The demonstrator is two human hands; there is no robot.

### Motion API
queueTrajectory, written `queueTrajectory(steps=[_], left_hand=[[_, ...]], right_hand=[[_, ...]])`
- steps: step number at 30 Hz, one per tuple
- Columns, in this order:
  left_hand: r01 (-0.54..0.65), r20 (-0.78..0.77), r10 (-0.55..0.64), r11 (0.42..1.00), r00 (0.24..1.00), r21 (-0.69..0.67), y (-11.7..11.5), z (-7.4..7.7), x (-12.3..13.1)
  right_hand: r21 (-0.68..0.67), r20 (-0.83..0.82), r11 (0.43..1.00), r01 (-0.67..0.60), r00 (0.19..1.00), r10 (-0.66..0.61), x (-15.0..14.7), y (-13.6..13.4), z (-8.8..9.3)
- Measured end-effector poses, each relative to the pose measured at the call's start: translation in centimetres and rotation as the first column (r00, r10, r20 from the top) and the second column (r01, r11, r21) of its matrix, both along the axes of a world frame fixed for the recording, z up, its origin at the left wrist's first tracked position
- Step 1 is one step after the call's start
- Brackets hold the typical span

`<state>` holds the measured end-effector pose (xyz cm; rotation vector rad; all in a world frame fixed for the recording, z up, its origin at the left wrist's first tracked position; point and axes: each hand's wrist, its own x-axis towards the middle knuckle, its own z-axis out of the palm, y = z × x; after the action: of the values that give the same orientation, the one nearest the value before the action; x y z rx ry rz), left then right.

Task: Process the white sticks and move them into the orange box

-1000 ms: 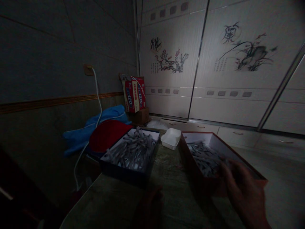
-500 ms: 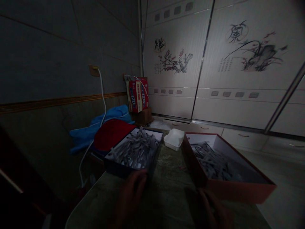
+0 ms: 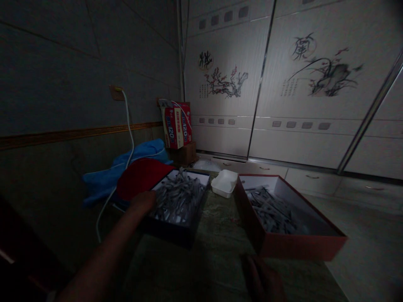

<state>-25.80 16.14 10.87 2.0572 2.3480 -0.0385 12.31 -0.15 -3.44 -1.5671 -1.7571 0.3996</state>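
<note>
My left hand (image 3: 144, 203) is at the left rim of a dark blue box (image 3: 170, 233), its fingers curled closed over the edge. Inside that box lies a heap of thin, greyish strip-like pieces (image 3: 181, 195), too dim to name. Low in the view, my right hand (image 3: 264, 277) rests over the table in front of a red box (image 3: 302, 247). Shadow hides its fingertips, so whether they hold anything does not show. The red box has a smaller pile of similar pieces (image 3: 270, 209) toward its left side.
Between the boxes, toward the back, stands a white tray (image 3: 224, 184) on the table (image 3: 217, 235). A red round item (image 3: 141, 174) and blue cloth (image 3: 138, 157) lie behind the left box. A white cable (image 3: 128, 113) hangs from the wall socket. Cartons (image 3: 178, 126) stand in the corner.
My left hand has gone from the dark blue box's front side to its left rim. My right hand has shifted slightly left and stays low. The view has turned a little to the right.
</note>
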Motion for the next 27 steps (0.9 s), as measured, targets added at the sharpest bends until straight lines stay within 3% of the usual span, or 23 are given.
queueTrajectory(steps=[5, 9, 14, 17, 19, 20, 22, 24, 27], left_hand=[[0.122, 0.068, -0.125, 0.991, 0.99, 0.05, 0.8, -1.3, 2.1], [0.156, 0.117, -0.174, 0.976, 0.978, 0.15, 0.2, -1.4, 3.2], [0.157, 0.181, -0.237, 0.914, 0.955, 0.373, -1.0, 0.6, 4.0], [0.089, 0.274, -0.288, 0.821, 0.918, 0.564, -2.4, 2.5, 5.6], [-0.036, 0.478, -0.38, 0.753, 0.792, 0.658, -3.9, 3.3, 7.6], [-0.102, 0.607, -0.431, 0.755, 0.668, 0.648, -4.8, 3.3, 8.8], [-0.14, 0.827, -0.454, 0.843, 0.331, 0.519, -6.8, 2.5, 11.7], [-0.129, 0.912, -0.403, 0.903, 0.074, 0.41, -8.9, 0.6, 14.7], [-0.106, 0.952, -0.295, 0.952, -0.078, 0.286, -11.4, -3.9, 18.6]], right_hand=[[-0.02, 0.012, 1.0, -0.001, 1.0, 0.002, -0.2, 0.1, 0.0], [-0.019, -0.03, 0.999, 0.026, 0.999, -0.027, -0.6, 0.1, 0.5], [-0.027, -0.068, 0.999, 0.031, 0.997, -0.032, -0.9, 0.0, 1.1], [-0.025, -0.082, 0.999, 0.022, 0.996, -0.024, -1.0, -0.1, 1.2], [-0.018, -0.094, 0.999, 0.035, 0.995, -0.036, -1.1, -0.2, 1.4], [-0.021, -0.102, 0.999, 0.038, 0.994, -0.04, -1.2, -0.2, 1.4], [-0.032, -0.126, 0.999, 0.022, 0.992, -0.025, -1.4, -0.4, 1.6], [-0.036, -0.16, 0.999, -0.022, 0.987, 0.016, -1.4, -0.5, 1.7], [-0.05, -0.208, 0.997, -0.063, 0.977, 0.051, -1.1, -0.5, 1.5]])
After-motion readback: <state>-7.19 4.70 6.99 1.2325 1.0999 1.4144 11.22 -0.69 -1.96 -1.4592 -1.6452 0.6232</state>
